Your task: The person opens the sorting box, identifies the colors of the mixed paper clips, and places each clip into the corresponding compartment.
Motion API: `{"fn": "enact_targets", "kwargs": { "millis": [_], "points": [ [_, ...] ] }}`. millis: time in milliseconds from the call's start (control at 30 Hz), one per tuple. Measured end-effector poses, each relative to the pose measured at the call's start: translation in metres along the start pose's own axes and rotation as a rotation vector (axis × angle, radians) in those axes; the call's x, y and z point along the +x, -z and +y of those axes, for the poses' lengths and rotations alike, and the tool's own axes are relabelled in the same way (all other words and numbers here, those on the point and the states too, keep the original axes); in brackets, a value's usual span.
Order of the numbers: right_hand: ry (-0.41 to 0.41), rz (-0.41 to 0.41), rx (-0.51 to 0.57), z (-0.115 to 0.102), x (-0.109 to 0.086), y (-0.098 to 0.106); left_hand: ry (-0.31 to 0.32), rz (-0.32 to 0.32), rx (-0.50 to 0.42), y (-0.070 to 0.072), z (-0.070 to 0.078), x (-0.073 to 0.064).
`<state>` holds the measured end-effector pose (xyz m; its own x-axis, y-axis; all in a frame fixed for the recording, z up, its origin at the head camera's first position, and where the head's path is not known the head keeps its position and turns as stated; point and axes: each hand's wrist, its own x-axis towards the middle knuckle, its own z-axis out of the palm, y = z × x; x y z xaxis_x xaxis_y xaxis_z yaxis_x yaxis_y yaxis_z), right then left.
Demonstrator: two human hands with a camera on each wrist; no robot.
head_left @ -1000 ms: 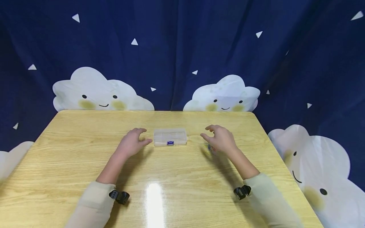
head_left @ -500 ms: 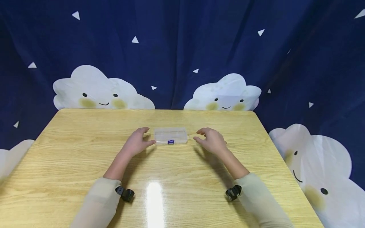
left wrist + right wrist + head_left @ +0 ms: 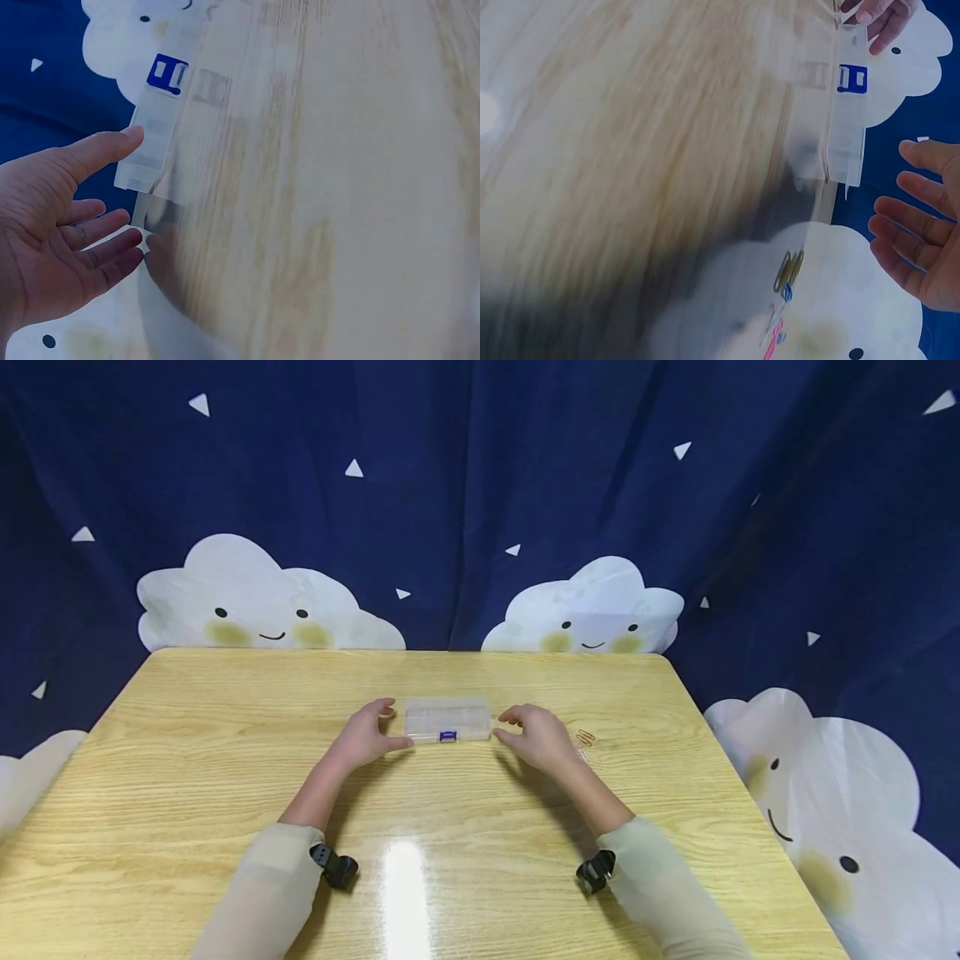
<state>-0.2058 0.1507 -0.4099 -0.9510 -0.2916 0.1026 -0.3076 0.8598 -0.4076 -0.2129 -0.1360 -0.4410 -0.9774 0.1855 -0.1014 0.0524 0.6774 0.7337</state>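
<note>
A clear plastic storage box [image 3: 442, 720] with a blue latch [image 3: 447, 737] on its front lies on the wooden table, its lid down. My left hand [image 3: 362, 742] is at the left end of the box, thumb at the front corner and fingers apart. In the left wrist view the thumb overlaps the box wall [image 3: 155, 139]. At the right end, my right hand [image 3: 538, 739] is held with loosely bent fingers and nothing in it. Right of that hand lie several paper clips [image 3: 585, 738], partly hidden by it; the right wrist view shows gold, blue and pink clips [image 3: 787, 271].
The wooden table [image 3: 225, 760] runs back to a dark blue curtain [image 3: 420, 485] with white clouds. A black wrist camera [image 3: 334, 867] is strapped to the left sleeve, another camera [image 3: 596, 870] to the right one. Glare [image 3: 406, 893] shows on the near tabletop.
My right hand has moved left, from over the paper clips to the right end of the box, uncovering some clips. My left hand has shifted slightly right to the box's left end.
</note>
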Motion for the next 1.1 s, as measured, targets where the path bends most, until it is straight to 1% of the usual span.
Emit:
{"fn": "enact_targets", "kwargs": {
  "millis": [167,433,633,767,900,1100],
  "points": [
    [0.010,-0.004,0.004,-0.006,0.003,-0.006,0.010,0.004,-0.004,-0.003,0.000,0.003],
    [0.057,-0.035,0.014,-0.015,0.009,-0.014,0.016,0.005,-0.030,-0.007,0.000,0.007],
    [0.118,-0.052,0.013,-0.025,0.013,-0.015,-0.008,-0.014,-0.047,-0.006,0.000,0.009],
    [0.138,-0.070,0.008,-0.030,0.017,-0.018,-0.029,-0.021,-0.058,-0.006,0.000,0.010],
    [0.155,-0.079,-0.005,-0.035,0.019,-0.022,-0.048,-0.018,-0.042,-0.008,-0.001,0.013],
    [0.179,-0.099,-0.012,-0.043,0.023,-0.028,-0.051,0.008,-0.008,-0.011,-0.001,0.014]
  ]
}}
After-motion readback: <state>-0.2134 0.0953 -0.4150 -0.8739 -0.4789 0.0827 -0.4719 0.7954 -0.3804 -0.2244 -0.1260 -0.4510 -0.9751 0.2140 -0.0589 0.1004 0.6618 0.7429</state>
